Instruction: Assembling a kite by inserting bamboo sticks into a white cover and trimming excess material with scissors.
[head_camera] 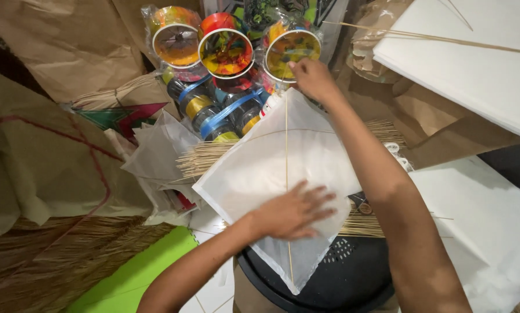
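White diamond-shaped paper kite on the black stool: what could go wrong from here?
1. The left hand presses flat on the white diamond-shaped paper kite; the thin sheet might crease or tear along its thin bamboo spine.
2. The right hand at the top corner sits against the colourful round string spools; a nudge could topple them.

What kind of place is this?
Probably a small kite-making workspace: a white paper kite on thin stick spars under both hands, bundles of thin sticks, colourful string reels, and stacked white paper.
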